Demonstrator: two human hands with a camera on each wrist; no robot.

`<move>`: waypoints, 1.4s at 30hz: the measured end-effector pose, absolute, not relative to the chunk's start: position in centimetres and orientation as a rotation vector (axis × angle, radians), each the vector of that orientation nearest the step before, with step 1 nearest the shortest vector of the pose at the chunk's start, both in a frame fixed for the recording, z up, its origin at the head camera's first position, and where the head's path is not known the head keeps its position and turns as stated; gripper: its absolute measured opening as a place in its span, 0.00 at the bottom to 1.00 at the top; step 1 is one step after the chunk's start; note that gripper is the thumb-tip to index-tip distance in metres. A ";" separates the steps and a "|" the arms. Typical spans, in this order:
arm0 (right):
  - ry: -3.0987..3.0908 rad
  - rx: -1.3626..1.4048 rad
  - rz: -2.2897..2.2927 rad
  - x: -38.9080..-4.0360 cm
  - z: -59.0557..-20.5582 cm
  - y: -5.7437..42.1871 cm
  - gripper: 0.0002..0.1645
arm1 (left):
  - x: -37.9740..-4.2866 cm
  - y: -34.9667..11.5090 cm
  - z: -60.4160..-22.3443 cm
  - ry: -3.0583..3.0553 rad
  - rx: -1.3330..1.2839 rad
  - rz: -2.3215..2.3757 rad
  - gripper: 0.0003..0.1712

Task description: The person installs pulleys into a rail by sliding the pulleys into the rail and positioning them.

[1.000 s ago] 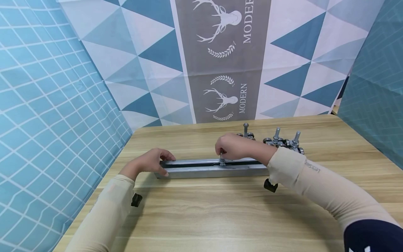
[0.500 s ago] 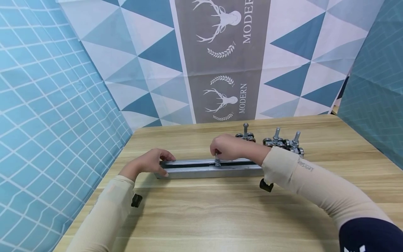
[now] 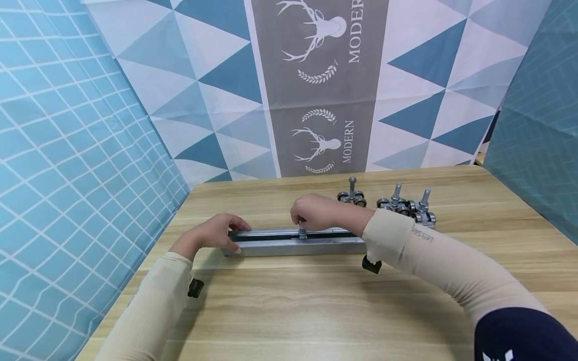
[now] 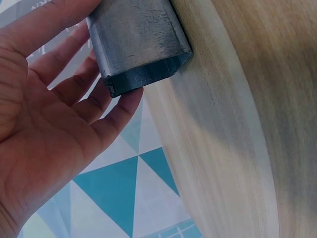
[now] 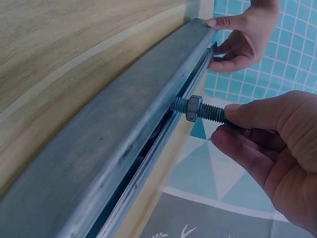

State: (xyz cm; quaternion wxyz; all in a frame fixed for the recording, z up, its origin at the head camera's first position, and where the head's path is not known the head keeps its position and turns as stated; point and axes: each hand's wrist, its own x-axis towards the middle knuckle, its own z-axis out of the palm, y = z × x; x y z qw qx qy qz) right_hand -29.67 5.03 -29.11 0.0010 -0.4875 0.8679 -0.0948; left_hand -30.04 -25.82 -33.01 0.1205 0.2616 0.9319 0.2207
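Note:
A grey metal channel rail lies across the table, its long slot facing up. My left hand grips its left end, thumb on the near side and fingers on the far side. In the left wrist view the rail's hollow end shows between the fingers. My right hand pinches the top of a threaded bolt between thumb and fingertips. The bolt stands up through the slot and carries a hex nut just above it. Whatever the bolt joins inside the rail is mostly hidden.
Behind the right arm, several roller trolleys with upright bolts sit on the table: one trolley on its own, others close together farther right. The wooden table meets a patterned cloth backdrop at the back.
My right hand has slid the bolt leftward along the slot toward the left hand. The left hand and the rail stay where they were.

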 end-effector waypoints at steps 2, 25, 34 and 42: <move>2.724 -1.532 -0.294 -29.7 -29.2 4.7 0.11 | -30.0 -25.8 -33.0 2.725 0.756 0.638 0.32; 2.731 -1.589 -0.213 -30.0 -29.3 0.3 0.15 | -30.0 -26.0 -33.0 2.723 0.734 0.642 0.32; 2.741 -1.637 -0.236 -30.0 -29.4 -0.9 0.15 | -30.0 -26.0 -33.1 2.721 0.736 0.638 0.33; 2.739 -1.594 -0.232 -29.8 -29.3 -1.7 0.14 | -30.0 -26.7 -33.3 2.704 0.727 0.709 0.34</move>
